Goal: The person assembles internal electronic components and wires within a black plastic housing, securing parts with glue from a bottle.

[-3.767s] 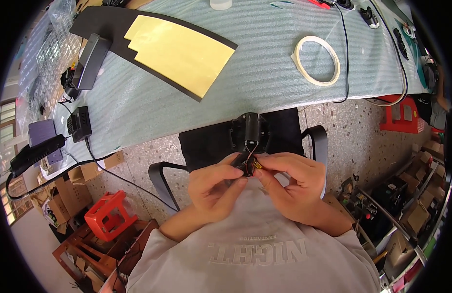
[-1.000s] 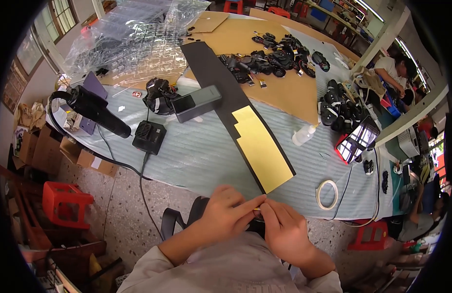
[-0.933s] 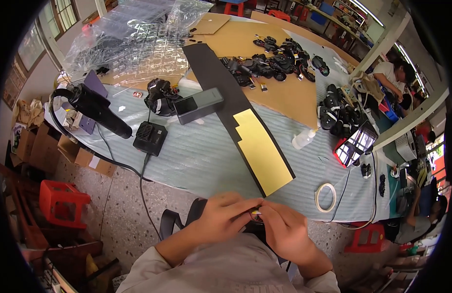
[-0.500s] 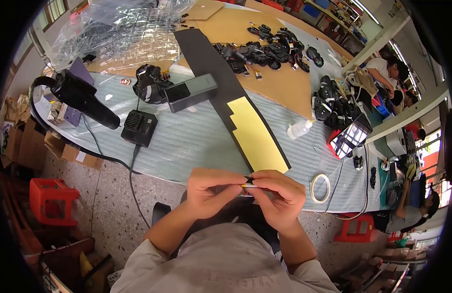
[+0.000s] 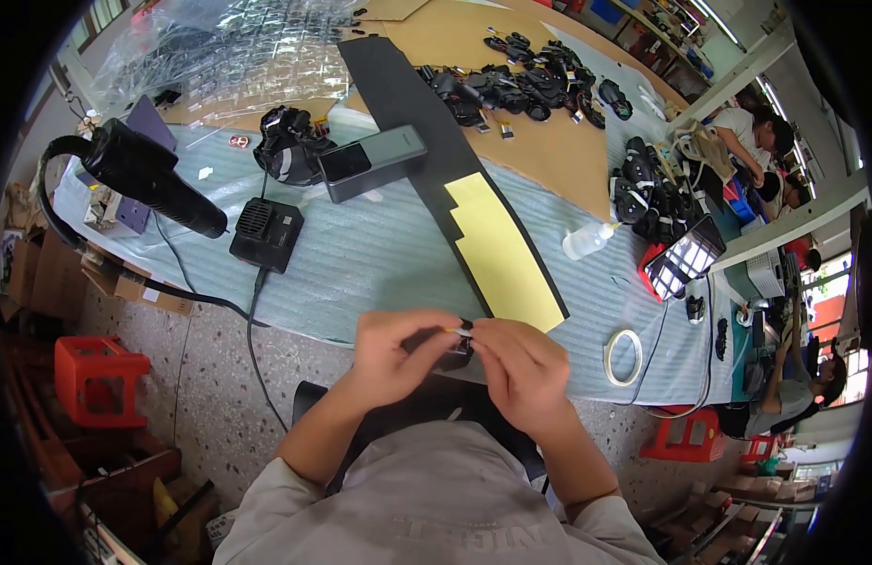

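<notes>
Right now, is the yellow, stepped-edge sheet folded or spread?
Spread: the yellow sheet lies flat on the long black strip, no fold visible.

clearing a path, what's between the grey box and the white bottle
In the head view, a black strip with a yellow sheet lies between the grey box, whose end overlaps the strip, and the white bottle; then pale foam sheeting.

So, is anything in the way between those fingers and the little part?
Nothing visible: the fingers of the left hand and right hand pinch the small part directly, though they hide much of it.
</notes>
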{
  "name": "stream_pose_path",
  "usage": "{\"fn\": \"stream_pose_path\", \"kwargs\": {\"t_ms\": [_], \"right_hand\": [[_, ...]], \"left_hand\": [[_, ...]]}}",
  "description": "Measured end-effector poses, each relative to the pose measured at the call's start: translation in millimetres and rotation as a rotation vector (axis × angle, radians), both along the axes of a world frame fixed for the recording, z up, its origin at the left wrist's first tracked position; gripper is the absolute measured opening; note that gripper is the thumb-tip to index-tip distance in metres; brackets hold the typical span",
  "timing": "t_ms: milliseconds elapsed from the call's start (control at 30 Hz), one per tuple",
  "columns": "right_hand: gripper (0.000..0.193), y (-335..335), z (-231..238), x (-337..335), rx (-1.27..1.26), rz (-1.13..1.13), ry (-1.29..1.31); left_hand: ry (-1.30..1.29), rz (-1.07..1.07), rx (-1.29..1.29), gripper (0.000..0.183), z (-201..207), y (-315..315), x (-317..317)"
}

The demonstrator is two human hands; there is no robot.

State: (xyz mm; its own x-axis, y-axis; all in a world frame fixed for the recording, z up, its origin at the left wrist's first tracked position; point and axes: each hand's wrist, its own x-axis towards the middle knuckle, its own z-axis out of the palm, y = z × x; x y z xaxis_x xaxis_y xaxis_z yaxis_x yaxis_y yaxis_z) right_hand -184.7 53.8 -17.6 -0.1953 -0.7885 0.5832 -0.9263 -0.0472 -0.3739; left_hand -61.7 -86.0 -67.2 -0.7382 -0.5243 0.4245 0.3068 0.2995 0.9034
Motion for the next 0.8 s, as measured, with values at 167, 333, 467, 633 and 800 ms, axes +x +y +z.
{"fn": "stream_pose_path", "kwargs": {"t_ms": [167,333,467,633,800], "right_hand": [[0.025,-2,6,4,-0.067,-0.018,-0.482],[0.022,-1,6,4,-0.141,0.143,-0.501],[0.023,11,2,4,-0.204,0.176,-0.564],[0.023,22,9,7,-0.203,0.178,-0.491],[0.024,29,15,2,-0.235,0.195,-0.340]], "left_hand": [[0.074,-0.051,0.239,0.015,-10,-4,4],[0.267,-0.055,0.051,0.015,-4,4,8],[0.323,-0.124,0.016,0.016,16,9,9],[0.345,-0.222,0.114,0.020,17,21,14],[0.278,-0.212,0.215,0.021,20,30,12]]}}
